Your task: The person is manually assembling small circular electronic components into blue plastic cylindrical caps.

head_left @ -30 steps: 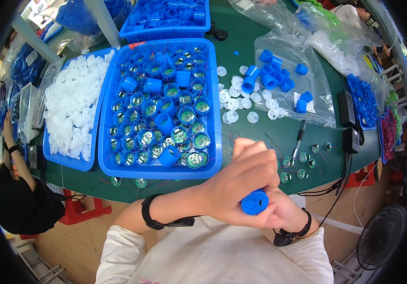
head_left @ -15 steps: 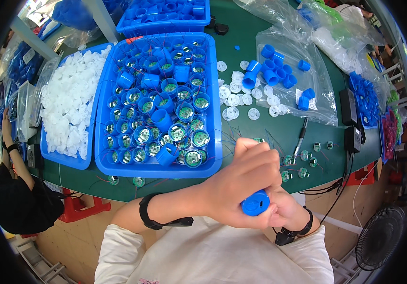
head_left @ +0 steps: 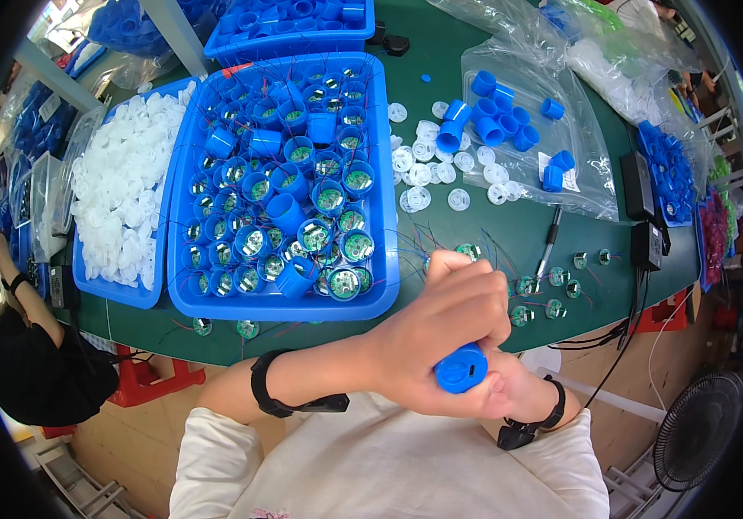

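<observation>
Close in front of my body, my two hands are pressed together around a blue plastic cup point(head_left: 461, 369). Its closed end, with a small dark slot, faces up toward me. My left hand point(head_left: 436, 333) is closed over it, knuckles up. From the other side my right hand point(head_left: 514, 385) is closed against the same cup, its fingers mostly hidden behind the left. Just beyond the hands lie small round green circuit boards point(head_left: 523, 316) with thin wires. To their left stands a blue tray point(head_left: 281, 309) of blue cups with circuit boards inside.
White clear-plastic discs point(head_left: 423, 151) and loose blue cups point(head_left: 488, 130) lie beyond, some on a plastic bag point(head_left: 592, 173). A pen point(head_left: 550, 242) and black power adapters point(head_left: 646, 246) are at right. Another tray point(head_left: 121, 294) holds white pieces; a co-worker's arm point(head_left: 30, 303) shows far left.
The view has shifted slightly, so the trays sit a little further left and up. My hands keep the same grip on the cup, whose slotted end has turned a little.
</observation>
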A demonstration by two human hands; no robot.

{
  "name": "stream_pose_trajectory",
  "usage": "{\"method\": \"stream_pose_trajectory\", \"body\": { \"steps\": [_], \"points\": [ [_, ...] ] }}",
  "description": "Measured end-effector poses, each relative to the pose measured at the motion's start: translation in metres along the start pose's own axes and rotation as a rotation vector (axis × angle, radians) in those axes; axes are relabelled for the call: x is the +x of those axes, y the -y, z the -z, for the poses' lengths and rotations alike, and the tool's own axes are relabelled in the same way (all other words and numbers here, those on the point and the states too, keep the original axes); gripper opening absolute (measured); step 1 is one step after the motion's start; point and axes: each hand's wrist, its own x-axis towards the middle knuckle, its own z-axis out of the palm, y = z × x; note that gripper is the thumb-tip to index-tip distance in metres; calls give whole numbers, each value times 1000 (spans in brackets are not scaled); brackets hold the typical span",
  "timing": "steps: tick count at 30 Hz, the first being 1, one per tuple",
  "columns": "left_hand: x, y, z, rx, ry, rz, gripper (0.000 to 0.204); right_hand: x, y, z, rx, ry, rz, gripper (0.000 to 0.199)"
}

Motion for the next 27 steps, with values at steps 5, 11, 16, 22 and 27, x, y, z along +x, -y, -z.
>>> {"method": "stream_pose_trajectory", "body": {
  "steps": [5, 11, 16, 22, 27],
  "points": [
    [-3, -1, 0, -72, 6, 57, 32, 5, -7, 11, 116, 159, -23, 18],
    [0, 0, 1, -67, 23, 62, 34, 12, -4, 21, 200, 339, -1, 28],
    [-6, 2, -3, 42, -54, -43, 33, 10, -5, -1, 10, 57, 43, 44],
    [0, -2, -1, 218, -87, -121, 44, -8, 13, -17, -155, 49, 149, 36],
    [-4, 0, -5, 181, -118, -99, 34, -16, 22, -21, -303, -68, 109, 31]
  ]
}}
